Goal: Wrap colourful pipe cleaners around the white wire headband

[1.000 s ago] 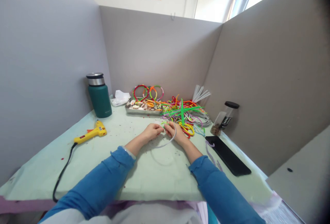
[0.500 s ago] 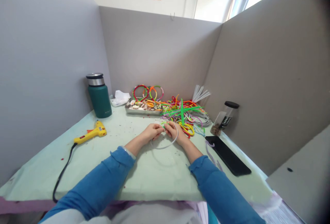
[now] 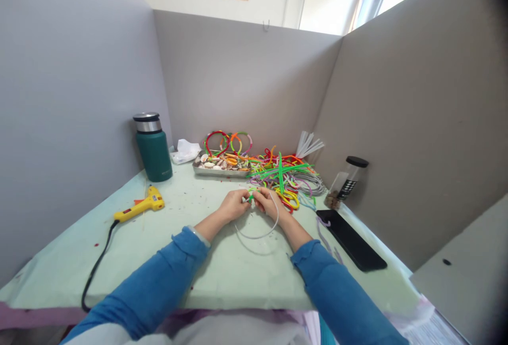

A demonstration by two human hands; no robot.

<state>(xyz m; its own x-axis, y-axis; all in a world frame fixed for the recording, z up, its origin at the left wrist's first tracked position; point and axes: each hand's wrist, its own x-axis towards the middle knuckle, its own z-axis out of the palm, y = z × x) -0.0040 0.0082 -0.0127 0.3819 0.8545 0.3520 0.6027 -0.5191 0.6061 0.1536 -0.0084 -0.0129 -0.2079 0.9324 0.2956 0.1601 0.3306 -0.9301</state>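
Note:
My left hand (image 3: 235,205) and my right hand (image 3: 265,200) meet over the middle of the table, fingers pinched and nearly touching. Between the fingertips shows a short green pipe cleaner (image 3: 251,197), its end at my left fingers. A thin pale grey wire hoop (image 3: 260,237) hangs below, running from my left hand round to my right, where it passes over the back of that hand. The fingers hide where hoop and green piece meet. Just beyond my right hand lies a heap of coloured pipe cleaners (image 3: 280,170).
A metal tray of shells (image 3: 222,173) stands at the back, finished-looking coloured rings (image 3: 241,144) behind it. To the left are a yellow glue gun (image 3: 138,207) and a green bottle (image 3: 154,155). On the right lie a black phone (image 3: 351,239) and a clear jar (image 3: 343,186); white glue sticks (image 3: 307,145) lean behind.
The hoop has swung slightly down and to the right. My left hand has shifted a little, and more of the green pipe cleaner shows between the fingertips.

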